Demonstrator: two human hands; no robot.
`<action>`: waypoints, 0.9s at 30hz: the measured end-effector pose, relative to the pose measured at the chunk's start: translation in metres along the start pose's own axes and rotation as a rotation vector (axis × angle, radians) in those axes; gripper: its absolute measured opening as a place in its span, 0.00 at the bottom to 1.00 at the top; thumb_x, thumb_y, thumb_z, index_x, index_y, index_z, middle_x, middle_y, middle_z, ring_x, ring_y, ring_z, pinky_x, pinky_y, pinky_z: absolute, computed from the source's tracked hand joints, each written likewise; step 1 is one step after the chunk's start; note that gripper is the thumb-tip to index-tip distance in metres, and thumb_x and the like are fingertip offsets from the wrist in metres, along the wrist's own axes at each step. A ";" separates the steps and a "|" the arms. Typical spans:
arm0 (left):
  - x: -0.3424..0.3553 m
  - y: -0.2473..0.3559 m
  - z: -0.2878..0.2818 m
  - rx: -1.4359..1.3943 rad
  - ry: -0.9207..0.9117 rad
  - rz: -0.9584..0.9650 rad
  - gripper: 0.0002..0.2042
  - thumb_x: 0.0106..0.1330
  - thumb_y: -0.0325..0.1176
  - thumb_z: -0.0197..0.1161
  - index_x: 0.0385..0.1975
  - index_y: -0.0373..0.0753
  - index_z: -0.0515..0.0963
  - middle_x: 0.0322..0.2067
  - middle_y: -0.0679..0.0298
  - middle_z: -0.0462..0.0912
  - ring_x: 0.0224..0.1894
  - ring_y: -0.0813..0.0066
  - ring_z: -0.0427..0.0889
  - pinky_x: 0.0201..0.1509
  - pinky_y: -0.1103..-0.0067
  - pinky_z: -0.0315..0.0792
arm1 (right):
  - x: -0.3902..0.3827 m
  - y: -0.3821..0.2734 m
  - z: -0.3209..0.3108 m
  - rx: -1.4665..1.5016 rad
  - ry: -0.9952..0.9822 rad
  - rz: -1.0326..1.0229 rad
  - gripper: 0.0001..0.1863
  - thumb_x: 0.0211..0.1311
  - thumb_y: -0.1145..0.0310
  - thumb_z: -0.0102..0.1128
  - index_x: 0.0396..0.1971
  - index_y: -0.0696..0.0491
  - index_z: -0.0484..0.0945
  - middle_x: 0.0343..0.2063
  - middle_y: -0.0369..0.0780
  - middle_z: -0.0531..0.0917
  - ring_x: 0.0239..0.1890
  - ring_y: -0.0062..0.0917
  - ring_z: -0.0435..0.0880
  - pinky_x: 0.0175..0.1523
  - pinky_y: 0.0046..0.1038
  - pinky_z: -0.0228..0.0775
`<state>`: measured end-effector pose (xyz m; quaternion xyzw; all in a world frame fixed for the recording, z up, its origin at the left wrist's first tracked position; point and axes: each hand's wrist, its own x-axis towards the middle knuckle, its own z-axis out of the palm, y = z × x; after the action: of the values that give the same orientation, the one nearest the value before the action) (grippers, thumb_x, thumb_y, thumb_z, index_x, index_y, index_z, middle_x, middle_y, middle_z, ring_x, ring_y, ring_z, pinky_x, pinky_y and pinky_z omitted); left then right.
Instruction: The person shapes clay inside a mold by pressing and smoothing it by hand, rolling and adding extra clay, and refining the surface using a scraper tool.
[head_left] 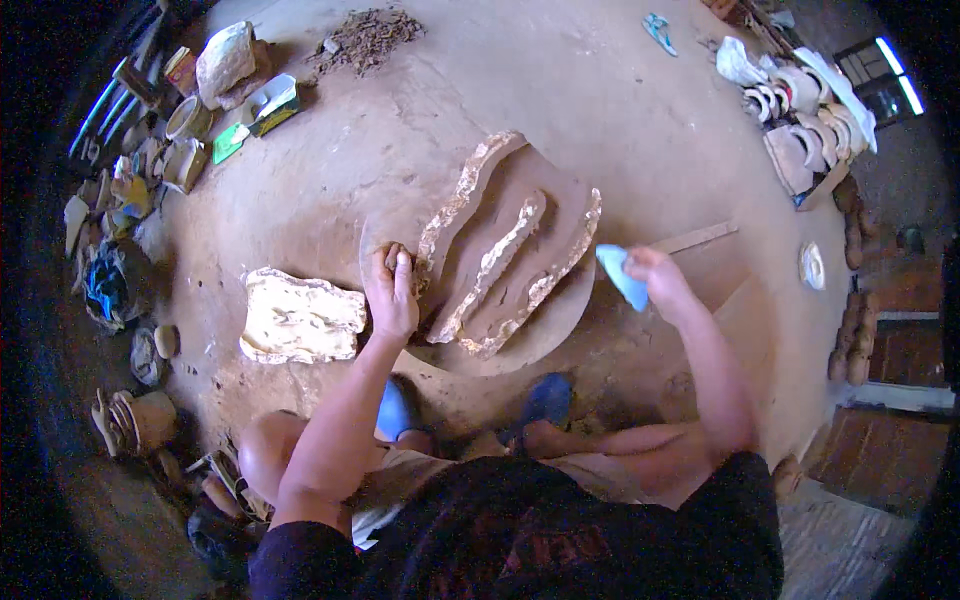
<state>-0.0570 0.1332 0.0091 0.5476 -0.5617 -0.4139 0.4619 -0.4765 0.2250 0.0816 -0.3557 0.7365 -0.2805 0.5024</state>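
A large plaster mould (470,190) with a rough whitish rim and brown clay in its hollows lies on a round board (570,310) in front of me. My left hand (393,295) is at the mould's left side, its clay-smeared fingers curled; whether they hold a bit of clay I cannot make out. To the right of the mould, my right hand (655,278) grips a thin light-blue scraper (624,275), held apart from the mould. A separate whitish plaster piece (303,316) with an uneven surface lies left of my left hand.
A flat wooden strip (700,238) lies beyond my right hand. Brown crumbs (372,40) are heaped at the far left. Tubs, bags and a pale block (226,62) crowd the left side. Curved plaster pieces (815,135) are stacked at the far right. My blue shoes (548,398) are close to the board.
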 end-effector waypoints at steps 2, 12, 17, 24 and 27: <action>-0.003 -0.024 -0.010 0.093 0.052 0.130 0.17 0.80 0.41 0.53 0.54 0.31 0.75 0.39 0.51 0.84 0.44 0.54 0.83 0.54 0.66 0.73 | 0.005 -0.048 0.032 -0.008 0.092 -0.067 0.19 0.70 0.69 0.60 0.57 0.60 0.78 0.43 0.39 0.86 0.42 0.25 0.83 0.51 0.29 0.75; -0.030 -0.004 0.000 0.123 0.040 0.107 0.18 0.78 0.40 0.53 0.54 0.30 0.73 0.47 0.44 0.81 0.52 0.46 0.80 0.57 0.64 0.72 | 0.092 -0.108 0.112 -0.557 0.220 -0.671 0.16 0.69 0.73 0.54 0.53 0.56 0.80 0.46 0.49 0.83 0.52 0.41 0.83 0.59 0.37 0.72; -0.039 0.007 0.000 0.181 0.026 0.082 0.17 0.78 0.39 0.53 0.53 0.31 0.73 0.47 0.45 0.79 0.52 0.45 0.79 0.57 0.62 0.71 | 0.090 -0.105 0.121 -0.694 0.256 -0.699 0.15 0.68 0.74 0.55 0.52 0.55 0.81 0.46 0.51 0.82 0.53 0.45 0.82 0.60 0.39 0.72; -0.042 -0.001 0.002 0.175 0.035 0.084 0.17 0.78 0.39 0.52 0.54 0.31 0.72 0.47 0.45 0.78 0.52 0.45 0.78 0.58 0.62 0.71 | 0.069 -0.083 0.141 -0.639 0.240 -0.634 0.14 0.66 0.76 0.57 0.50 0.59 0.81 0.47 0.52 0.82 0.54 0.46 0.81 0.63 0.40 0.71; -0.041 -0.008 0.004 0.140 0.017 0.059 0.18 0.78 0.40 0.52 0.56 0.32 0.71 0.49 0.45 0.78 0.54 0.44 0.77 0.59 0.62 0.70 | 0.064 -0.078 0.146 -0.608 0.300 -0.720 0.14 0.64 0.75 0.58 0.48 0.57 0.83 0.45 0.53 0.83 0.52 0.50 0.82 0.60 0.44 0.73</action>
<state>-0.0600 0.1730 -0.0020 0.5654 -0.6012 -0.3551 0.4390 -0.3355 0.1196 0.0581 -0.6739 0.6795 -0.2565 0.1356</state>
